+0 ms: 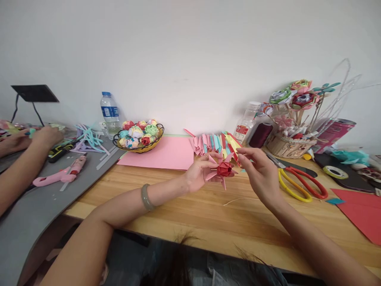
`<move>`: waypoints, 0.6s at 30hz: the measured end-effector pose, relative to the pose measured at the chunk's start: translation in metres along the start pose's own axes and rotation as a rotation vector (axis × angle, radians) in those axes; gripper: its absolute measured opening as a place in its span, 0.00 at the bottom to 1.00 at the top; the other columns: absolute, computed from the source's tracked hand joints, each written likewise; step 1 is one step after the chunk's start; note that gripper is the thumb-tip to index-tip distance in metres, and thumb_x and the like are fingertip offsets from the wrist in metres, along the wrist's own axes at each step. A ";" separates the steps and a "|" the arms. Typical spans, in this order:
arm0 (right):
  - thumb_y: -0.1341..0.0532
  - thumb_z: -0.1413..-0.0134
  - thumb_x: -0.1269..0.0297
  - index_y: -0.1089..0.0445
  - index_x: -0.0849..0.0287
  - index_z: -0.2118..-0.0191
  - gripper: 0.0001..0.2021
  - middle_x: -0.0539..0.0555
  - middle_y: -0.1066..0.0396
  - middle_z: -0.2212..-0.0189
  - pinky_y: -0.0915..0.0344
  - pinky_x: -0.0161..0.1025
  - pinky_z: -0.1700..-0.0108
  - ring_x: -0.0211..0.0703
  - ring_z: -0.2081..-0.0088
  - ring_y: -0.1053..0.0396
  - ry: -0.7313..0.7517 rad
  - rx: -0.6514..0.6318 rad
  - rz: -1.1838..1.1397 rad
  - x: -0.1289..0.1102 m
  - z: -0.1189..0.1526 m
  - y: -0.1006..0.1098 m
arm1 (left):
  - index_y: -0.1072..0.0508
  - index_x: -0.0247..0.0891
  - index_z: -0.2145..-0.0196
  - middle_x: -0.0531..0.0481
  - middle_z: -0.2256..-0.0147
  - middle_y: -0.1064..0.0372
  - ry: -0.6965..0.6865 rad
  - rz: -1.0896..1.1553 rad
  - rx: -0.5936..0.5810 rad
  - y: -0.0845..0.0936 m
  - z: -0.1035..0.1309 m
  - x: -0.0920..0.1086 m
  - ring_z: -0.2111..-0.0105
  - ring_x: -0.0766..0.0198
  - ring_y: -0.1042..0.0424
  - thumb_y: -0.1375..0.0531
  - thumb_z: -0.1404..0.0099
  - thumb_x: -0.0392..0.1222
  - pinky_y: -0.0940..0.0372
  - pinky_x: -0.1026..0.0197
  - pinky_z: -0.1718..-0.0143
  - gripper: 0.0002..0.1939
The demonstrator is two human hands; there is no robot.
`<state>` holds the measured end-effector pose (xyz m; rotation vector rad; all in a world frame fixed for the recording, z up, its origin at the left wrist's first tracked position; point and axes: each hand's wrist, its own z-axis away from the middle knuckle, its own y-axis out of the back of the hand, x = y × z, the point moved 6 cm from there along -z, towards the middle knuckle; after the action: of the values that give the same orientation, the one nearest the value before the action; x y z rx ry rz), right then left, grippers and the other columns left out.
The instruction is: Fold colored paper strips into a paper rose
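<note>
A folded paper flower (224, 169), with a red centre and pointed pink petals around it, is held above the wooden table in my left hand (198, 174). The fingers of that hand close on the flower's left side and partly hide behind it. Just right of the flower is my right hand (260, 171), its thumb and forefinger brought together in a pinch. Anything between those fingertips is too small to make out. A thin pale thread (238, 199) lies on the table below the hands. Behind them stands a row of folded paper pieces (212, 143) in pink, blue and yellow.
Pink paper (159, 155) lies beside a basket (138, 148) of paper flowers. Scissors (297, 183), red paper (361, 210) and a tape roll (335, 172) are at right, near a flower pot (288, 145). At left are a glue gun (65, 172), a water bottle (110, 113) and another person's hands (47, 137).
</note>
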<state>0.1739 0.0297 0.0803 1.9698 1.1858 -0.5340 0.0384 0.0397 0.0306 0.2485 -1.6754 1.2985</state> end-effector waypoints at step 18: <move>0.46 0.46 0.58 0.29 0.57 0.68 0.11 0.51 0.25 0.71 0.36 0.36 0.69 0.41 0.70 0.30 -0.032 -0.410 0.135 0.017 0.004 -0.032 | 0.33 0.35 0.64 0.46 0.62 0.33 -0.480 -0.774 0.162 0.015 -0.003 0.023 0.60 0.63 0.33 0.40 0.47 0.37 0.38 0.60 0.57 0.11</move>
<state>0.1542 0.0450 0.0544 1.6662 1.0385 -0.2282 0.0188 0.0573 0.0391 1.2513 -1.5903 0.8029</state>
